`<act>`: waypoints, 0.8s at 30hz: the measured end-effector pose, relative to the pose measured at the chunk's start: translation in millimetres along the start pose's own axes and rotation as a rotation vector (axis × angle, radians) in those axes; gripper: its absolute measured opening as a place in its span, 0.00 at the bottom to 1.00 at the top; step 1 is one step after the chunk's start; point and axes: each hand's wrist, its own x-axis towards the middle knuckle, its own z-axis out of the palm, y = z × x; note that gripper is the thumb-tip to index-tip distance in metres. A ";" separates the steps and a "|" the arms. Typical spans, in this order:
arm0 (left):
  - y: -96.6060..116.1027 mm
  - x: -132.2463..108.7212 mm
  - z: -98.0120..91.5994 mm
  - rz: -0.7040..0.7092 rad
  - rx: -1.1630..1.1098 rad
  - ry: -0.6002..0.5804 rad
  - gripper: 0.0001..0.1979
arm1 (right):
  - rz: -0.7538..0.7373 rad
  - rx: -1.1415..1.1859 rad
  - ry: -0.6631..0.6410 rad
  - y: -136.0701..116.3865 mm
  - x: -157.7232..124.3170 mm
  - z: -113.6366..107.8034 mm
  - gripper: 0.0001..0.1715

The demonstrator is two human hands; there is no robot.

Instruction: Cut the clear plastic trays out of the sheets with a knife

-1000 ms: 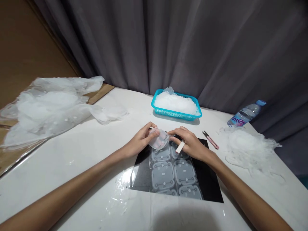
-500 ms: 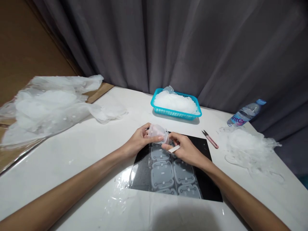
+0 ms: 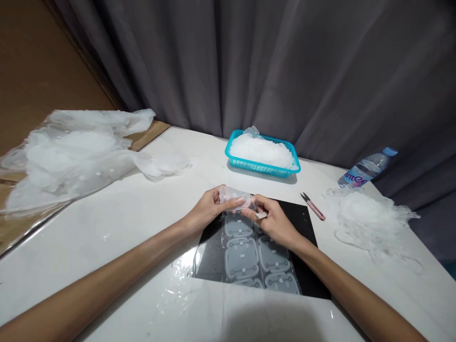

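My left hand (image 3: 210, 206) pinches a small clear plastic piece (image 3: 235, 195), held just above the table. My right hand (image 3: 272, 219) is closed too: its fingertips touch the same piece and a small white tool (image 3: 261, 215) is gripped between its fingers. Under both hands lies a clear plastic sheet (image 3: 249, 251) of moulded rounded shapes in two columns, resting on a black mat (image 3: 306, 232) on the white table (image 3: 149, 213).
A blue basket (image 3: 262, 166) heaped with clear plastic pieces stands behind the mat. Pink-handled snips (image 3: 312, 206) lie to the right, then a pile of plastic scraps (image 3: 370, 218) and a lying water bottle (image 3: 366, 168). Crumpled plastic sheeting (image 3: 71, 156) covers the left. Grey curtain behind.
The clear piece has come up off the sheet and now sits between both hands. My right hand has drawn in toward it, the white tool turning with it.
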 end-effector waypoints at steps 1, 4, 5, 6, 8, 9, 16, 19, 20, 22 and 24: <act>0.0 0.3 -0.1 -0.001 0.007 0.002 0.18 | -0.009 -0.037 0.003 0.9 0.0 -0.5 0.15; 1.7 -0.1 1.4 -0.016 -0.007 -0.022 0.18 | -0.031 -0.146 0.031 2.9 -0.7 -1.1 0.14; 2.7 -0.8 2.5 -0.024 -0.014 -0.028 0.19 | -0.039 -0.183 0.041 3.1 -1.2 -0.8 0.13; 3.7 -1.6 3.8 -0.033 -0.018 -0.031 0.19 | -0.049 -0.229 0.051 3.0 -1.8 -0.3 0.12; 5.3 -3.2 6.2 -0.046 -0.015 -0.028 0.19 | -0.082 -0.352 0.078 2.3 -3.1 1.3 0.11; 5.6 -3.6 7.0 -0.048 -0.007 -0.026 0.19 | -0.100 -0.415 0.095 1.9 -3.6 2.1 0.10; 2.4 0.8 1.4 -0.010 0.036 -0.026 0.18 | -0.099 -0.305 0.062 -1.5 -2.9 0.2 0.11; 2.3 1.2 -0.1 0.013 0.015 -0.011 0.19 | -0.074 -0.141 0.039 -2.9 -1.6 -2.4 0.11; 2.3 0.6 0.4 0.016 0.000 -0.003 0.19 | -0.061 -0.101 0.043 -3.2 -1.5 -2.4 0.11; 2.1 -1.0 2.7 0.005 -0.035 0.017 0.20 | -0.038 -0.038 0.064 -3.7 -2.1 -0.9 0.12; 1.0 -2.7 5.7 -0.001 -0.066 0.039 0.20 | -0.035 -0.008 0.095 -4.2 -3.6 1.6 0.14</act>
